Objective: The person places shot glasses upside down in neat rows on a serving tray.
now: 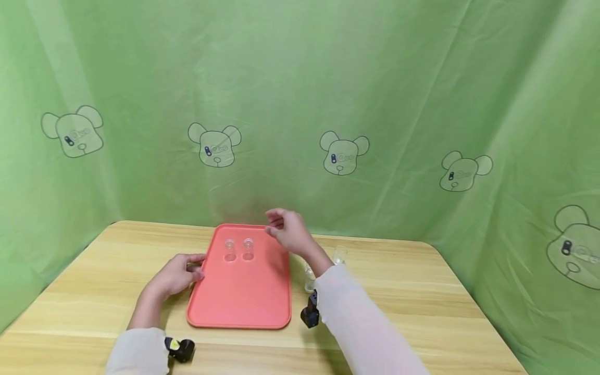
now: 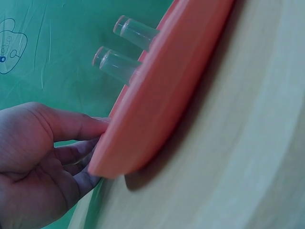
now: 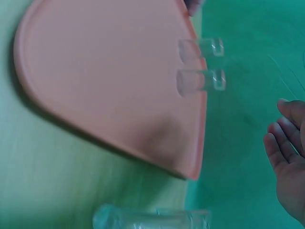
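Observation:
A salmon-pink tray (image 1: 239, 297) lies on the wooden table. Two small clear glasses (image 1: 229, 250) (image 1: 248, 249) stand side by side near its far end; the left wrist view shows them (image 2: 119, 64) beyond the tray's rim (image 2: 157, 109). My left hand (image 1: 180, 273) holds the tray's left edge, thumb (image 2: 81, 126) on the rim and fingers curled against it from below. My right hand (image 1: 290, 232) hovers over the tray's far right corner, just right of the glasses, fingers relaxed and empty; the right wrist view shows its bare palm (image 3: 290, 162) apart from the glasses (image 3: 200, 81).
Two more clear glasses (image 1: 339, 255) (image 1: 309, 278) stand on the table (image 1: 422, 291) right of the tray, partly behind my right forearm; one (image 3: 152, 219) shows in the right wrist view. A green cloth with bear prints (image 1: 342, 153) closes off the back and sides.

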The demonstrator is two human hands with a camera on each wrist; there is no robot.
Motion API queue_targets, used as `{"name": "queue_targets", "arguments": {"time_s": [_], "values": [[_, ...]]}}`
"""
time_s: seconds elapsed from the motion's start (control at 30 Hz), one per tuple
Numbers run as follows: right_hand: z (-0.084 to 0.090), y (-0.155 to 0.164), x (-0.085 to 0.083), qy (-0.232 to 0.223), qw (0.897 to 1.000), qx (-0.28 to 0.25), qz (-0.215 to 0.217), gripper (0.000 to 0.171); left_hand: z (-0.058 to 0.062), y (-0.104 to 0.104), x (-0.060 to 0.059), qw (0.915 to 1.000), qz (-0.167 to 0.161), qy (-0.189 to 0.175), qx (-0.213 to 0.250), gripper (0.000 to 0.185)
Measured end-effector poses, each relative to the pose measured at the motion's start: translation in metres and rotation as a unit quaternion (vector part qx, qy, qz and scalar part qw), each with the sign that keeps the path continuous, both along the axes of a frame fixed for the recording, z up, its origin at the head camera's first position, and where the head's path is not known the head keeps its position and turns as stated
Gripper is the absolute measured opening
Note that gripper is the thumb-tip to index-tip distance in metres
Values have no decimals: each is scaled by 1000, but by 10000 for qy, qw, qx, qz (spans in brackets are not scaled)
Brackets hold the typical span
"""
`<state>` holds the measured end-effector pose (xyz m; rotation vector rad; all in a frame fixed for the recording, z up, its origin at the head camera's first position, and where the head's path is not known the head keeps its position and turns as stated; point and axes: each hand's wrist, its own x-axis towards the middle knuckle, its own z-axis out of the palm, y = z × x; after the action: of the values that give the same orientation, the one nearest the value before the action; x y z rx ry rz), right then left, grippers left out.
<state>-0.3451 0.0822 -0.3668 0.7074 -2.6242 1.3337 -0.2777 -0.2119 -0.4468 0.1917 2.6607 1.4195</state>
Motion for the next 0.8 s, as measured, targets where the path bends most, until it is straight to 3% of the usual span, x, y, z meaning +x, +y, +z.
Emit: {"name": "queue_targets", "arguments": {"time_s": [0.43, 0.8], "values": [[26, 58, 1, 284, 9994, -150, -160, 40, 1, 1, 1, 9999, -27, 68, -105, 50], [32, 101, 4, 569, 9977, 152, -325, 38, -1, -1, 0, 10000, -15, 54, 21, 50]]}}
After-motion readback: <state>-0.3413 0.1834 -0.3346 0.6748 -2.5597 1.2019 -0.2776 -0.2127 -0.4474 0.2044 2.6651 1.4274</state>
